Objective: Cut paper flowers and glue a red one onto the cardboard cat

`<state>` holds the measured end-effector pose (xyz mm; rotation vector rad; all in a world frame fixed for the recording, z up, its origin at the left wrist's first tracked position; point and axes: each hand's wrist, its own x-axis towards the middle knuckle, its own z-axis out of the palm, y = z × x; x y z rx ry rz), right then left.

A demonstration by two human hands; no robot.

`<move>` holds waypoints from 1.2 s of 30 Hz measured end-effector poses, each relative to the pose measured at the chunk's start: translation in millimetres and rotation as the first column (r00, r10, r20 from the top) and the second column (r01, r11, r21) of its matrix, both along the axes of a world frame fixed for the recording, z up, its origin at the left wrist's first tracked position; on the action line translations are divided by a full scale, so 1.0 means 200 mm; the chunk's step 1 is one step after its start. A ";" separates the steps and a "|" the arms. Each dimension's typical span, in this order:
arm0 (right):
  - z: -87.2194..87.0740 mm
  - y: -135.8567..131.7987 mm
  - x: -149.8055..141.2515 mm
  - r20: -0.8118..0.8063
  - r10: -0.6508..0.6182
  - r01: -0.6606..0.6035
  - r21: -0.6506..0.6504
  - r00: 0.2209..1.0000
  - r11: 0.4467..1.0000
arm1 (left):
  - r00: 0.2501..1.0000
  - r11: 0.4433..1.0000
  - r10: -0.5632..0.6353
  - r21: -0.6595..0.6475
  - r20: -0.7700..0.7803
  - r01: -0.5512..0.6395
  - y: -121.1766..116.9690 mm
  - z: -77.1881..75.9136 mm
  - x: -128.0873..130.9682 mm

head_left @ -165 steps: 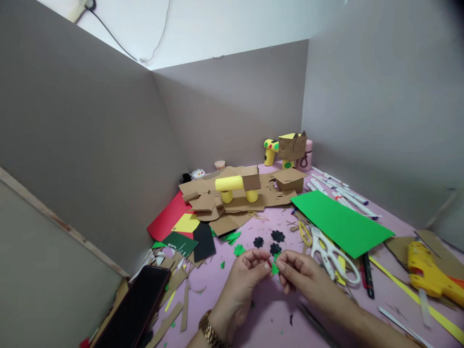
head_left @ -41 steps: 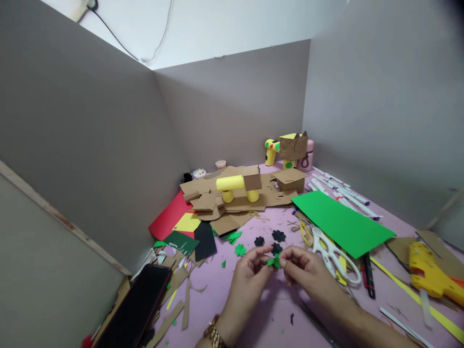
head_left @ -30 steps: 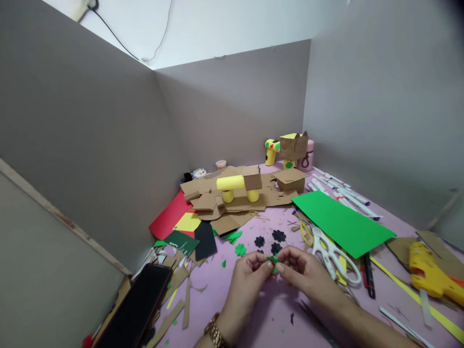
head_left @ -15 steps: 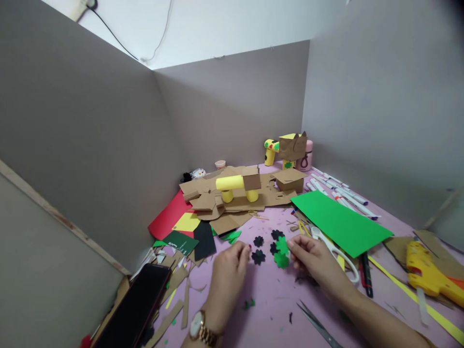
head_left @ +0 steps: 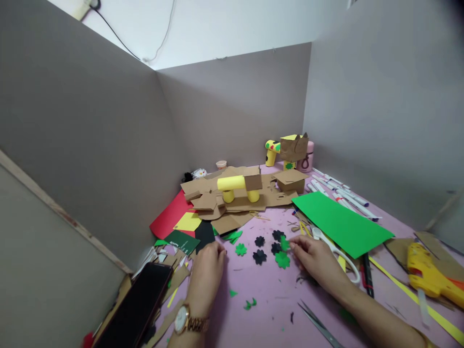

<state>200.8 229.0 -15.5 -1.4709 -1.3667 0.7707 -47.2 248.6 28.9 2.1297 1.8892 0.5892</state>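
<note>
My right hand (head_left: 313, 256) pinches a green paper flower (head_left: 284, 243), seen tilted above a black paper flower (head_left: 276, 248). Just below it lies another green paper flower (head_left: 282, 260). Several more black cut-out flowers, including a larger one (head_left: 259, 257), rest to the left. A third green paper flower (head_left: 240, 249) lies apart, between them and my left hand (head_left: 210, 263). That hand is closed, fingers curled down near the table, and whatever may be inside is hidden. Open-bladed scissors (head_left: 319, 325) lie below my right forearm.
A yellow tube figure with a cardboard head (head_left: 232, 183) stands on cardboard pieces (head_left: 235, 222) at the back. On the right are a green sheet (head_left: 340, 222), white-handled scissors (head_left: 339, 253), markers (head_left: 353, 195) and a yellow glue gun (head_left: 422, 266). A phone (head_left: 136, 302) lies left.
My left hand has drawn away to the left. A green flower and a small green scrap now show on the table near it. My right hand stays about where it was, its green flower more tilted.
</note>
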 end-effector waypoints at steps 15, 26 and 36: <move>0.05 -0.13 -0.15 -0.113 0.334 -0.337 -0.007 0.936 0.941 | 0.356 0.904 0.038 -0.184 0.934 0.387 -0.13 -0.17 0.33; 0.05 -0.13 -0.16 -0.338 0.292 -0.323 -0.038 0.895 0.946 | 0.512 0.931 -0.087 -0.113 0.855 0.347 -0.14 -0.15 0.33; 0.03 -0.11 -0.16 -0.571 0.342 -0.441 -0.040 0.746 0.896 | 0.134 0.834 0.206 -0.246 0.969 0.495 -0.14 -0.15 0.32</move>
